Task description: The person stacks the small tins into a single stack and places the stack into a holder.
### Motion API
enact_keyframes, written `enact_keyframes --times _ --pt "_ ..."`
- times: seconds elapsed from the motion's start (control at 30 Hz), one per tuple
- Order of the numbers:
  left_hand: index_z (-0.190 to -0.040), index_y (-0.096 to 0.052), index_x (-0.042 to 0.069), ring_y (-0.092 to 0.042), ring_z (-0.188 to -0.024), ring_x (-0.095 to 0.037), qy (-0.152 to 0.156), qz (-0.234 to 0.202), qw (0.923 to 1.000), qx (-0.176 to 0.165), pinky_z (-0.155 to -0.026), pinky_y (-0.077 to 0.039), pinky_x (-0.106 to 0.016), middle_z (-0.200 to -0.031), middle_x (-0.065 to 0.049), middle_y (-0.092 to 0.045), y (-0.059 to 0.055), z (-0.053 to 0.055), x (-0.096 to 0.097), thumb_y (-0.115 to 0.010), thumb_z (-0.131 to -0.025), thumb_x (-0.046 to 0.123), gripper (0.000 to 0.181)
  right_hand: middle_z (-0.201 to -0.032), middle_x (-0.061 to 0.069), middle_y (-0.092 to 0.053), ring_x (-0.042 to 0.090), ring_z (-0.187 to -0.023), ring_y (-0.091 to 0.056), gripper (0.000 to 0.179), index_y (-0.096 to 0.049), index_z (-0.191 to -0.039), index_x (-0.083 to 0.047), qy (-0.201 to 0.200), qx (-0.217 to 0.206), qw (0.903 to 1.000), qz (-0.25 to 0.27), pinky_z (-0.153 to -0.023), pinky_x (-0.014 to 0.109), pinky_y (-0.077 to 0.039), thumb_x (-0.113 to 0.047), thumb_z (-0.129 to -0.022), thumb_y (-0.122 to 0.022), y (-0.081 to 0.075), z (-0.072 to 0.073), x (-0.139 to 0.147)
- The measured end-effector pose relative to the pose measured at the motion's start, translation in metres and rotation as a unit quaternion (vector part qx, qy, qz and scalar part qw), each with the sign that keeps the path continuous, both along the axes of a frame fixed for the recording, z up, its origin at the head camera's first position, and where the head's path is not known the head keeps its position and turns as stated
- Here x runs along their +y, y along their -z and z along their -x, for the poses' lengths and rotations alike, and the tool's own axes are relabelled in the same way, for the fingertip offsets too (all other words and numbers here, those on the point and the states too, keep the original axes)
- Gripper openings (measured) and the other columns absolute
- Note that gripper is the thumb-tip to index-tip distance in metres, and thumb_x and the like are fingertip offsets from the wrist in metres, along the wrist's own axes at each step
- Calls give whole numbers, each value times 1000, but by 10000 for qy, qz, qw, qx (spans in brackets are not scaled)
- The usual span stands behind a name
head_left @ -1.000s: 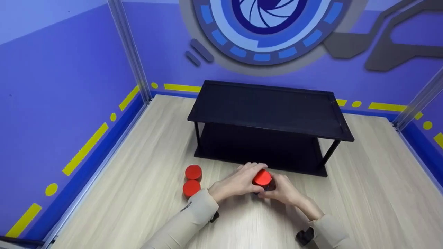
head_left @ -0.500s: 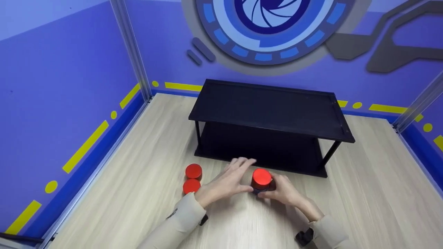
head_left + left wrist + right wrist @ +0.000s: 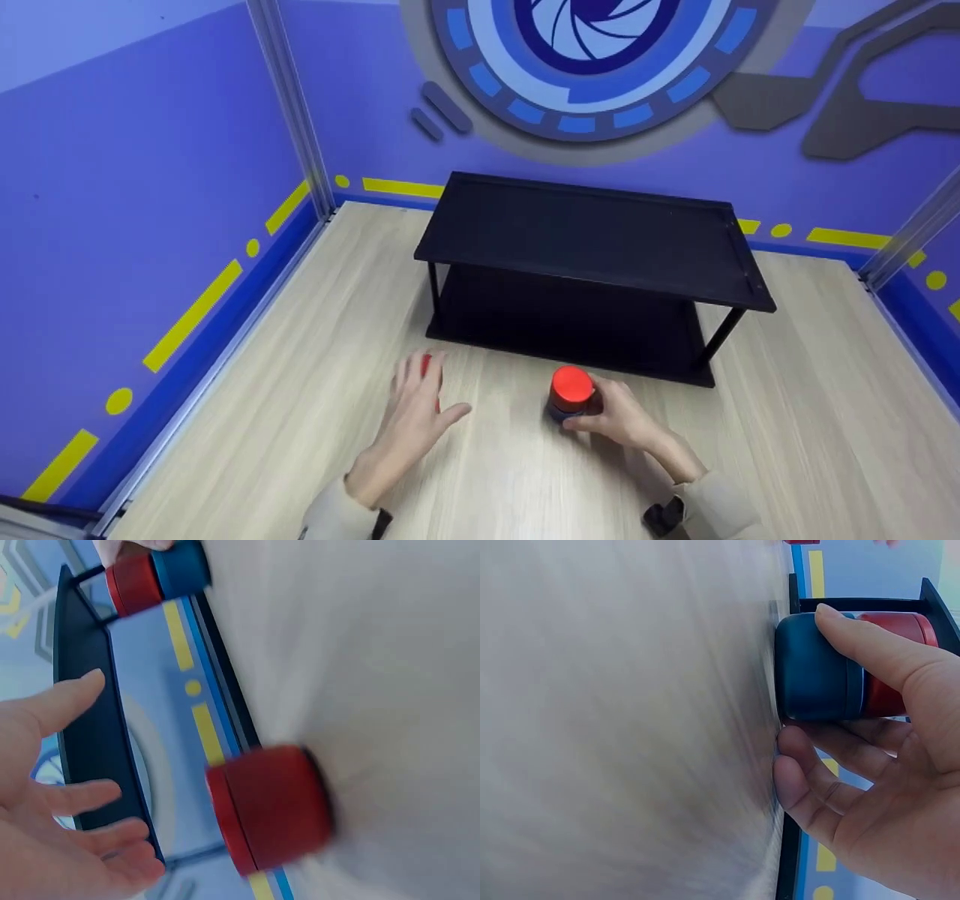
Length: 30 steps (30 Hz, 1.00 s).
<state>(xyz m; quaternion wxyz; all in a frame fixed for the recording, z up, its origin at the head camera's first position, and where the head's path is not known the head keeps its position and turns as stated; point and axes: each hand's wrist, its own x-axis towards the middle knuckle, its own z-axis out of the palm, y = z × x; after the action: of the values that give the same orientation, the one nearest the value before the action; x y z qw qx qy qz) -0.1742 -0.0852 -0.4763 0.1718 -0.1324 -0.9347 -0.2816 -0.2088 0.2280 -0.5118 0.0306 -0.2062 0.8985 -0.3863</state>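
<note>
Facing shelf edge, right hand grips canisters; across table, left hand spreads wide.

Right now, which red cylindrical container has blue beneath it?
The red cylindrical container beside the right hand, stacked on a blue cylinder. The other clearly visible red container, near the left hand, rests directly on the pale wooden table.

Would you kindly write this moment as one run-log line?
Left hand: holding nothing, near red canister | Right hand: grips upright red-over-blue stack | Black rack: beyond both hands
</note>
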Motion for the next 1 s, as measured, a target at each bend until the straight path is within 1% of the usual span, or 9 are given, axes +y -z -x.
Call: enact_keyframes --times 0.1,0.17,0.23,0.3,0.37,0.47,0.57,0.8,1.0 --pt "-133 -45 -2 -40 -123 -38 -417 116 9984 -364 -98 -45 -51 -134 -25 -44 4 -8 -14 -87 -67 31 86 -112 5 -70 22 -104 -66 63 -58 -125 -4 14 -15 10000 -2 -90 34 -52 -29 -72 -84 0 0 1" --pt "-135 -42 -5 -41 -120 -38 -546 176 9959 -693 -94 -48 -49 -131 -25 -45 6 -13 -20 -88 -65 32 91 -112 6 -70 22 -104 -66 64 -58 -125 -3 38 -17 10000 -22 -91 35 -52 -29 -72 -84 0 0 1" --pt "-135 -40 -8 -43 -115 -37 -575 133 9927 -1053 -93 -48 -48 -127 -25 -47 9 -15 -24 -88 -65 32 94 -112 6 -70 22 -104 -66 64 -58 -125 -3 64 -28 10000 -32 -91 35 -51 -28 -72 -84 -1 -1 2" --pt "-135 -39 -10 -46 -112 -36 -581 -48 9871 -1489 -92 -48 -48 -123 -24 -50 11 -16 -26 -89 -65 31 95 -112 6 -70 22 -104 -66 64 -59 -125 -3 81 -15 10000 -35 -91 35 -51 -28 -72 -84 -1 0 2" --pt "-136 -37 -11 -47 -114 -36 -599 -242 9792 -1926 -95 -47 -49 -123 -24 -51 14 -17 -28 -88 -65 29 96 -112 6 -70 22 -104 -66 64 -59 -125 -3 61 -11 10000 -17 -91 35 -51 -28 -72 -84 -1 0 1" --pt "-137 -36 -12 -48 -116 -36 -636 -437 9691 -2342 -95 -47 -52 -123 -24 -52 16 -16 -30 -87 -67 26 95 -113 6 -70 22 -104 -66 65 -58 -125 -4 30 -12 10000 8 -91 35 -51 -29 -71 -84 0 0 -1" --pt "-138 -35 -11 -48 -118 -37 -631 -424 9669 -2435 -96 -47 -52 -125 -25 -52 17 -14 -31 -85 -70 25 91 -113 6 -70 22 -104 -66 64 -59 -125 -4 10 5 10000 25 -91 35 -51 -29 -72 -84 -1 0 -1" --pt "-137 -37 -11 -51 -114 -36 -636 -208 9707 -2307 -93 -48 -50 -122 -24 -56 16 -7 -32 -82 -75 21 83 -109 7 -70 12 -95 -65 62 -59 -124 -2 -63 99 9999 89 -83 26 -52 -27 -73 -84 0 0 -1" --pt "-134 -41 -11 -55 -109 -35 -639 -155 9725 -2233 -90 -50 -50 -117 -23 -58 16 -4 -31 -81 -76 19 77 -111 5 -70 13 -98 -64 63 -59 -124 -3 -64 51 9999 67 -85 27 -51 -28 -72 -84 1 1 -2"
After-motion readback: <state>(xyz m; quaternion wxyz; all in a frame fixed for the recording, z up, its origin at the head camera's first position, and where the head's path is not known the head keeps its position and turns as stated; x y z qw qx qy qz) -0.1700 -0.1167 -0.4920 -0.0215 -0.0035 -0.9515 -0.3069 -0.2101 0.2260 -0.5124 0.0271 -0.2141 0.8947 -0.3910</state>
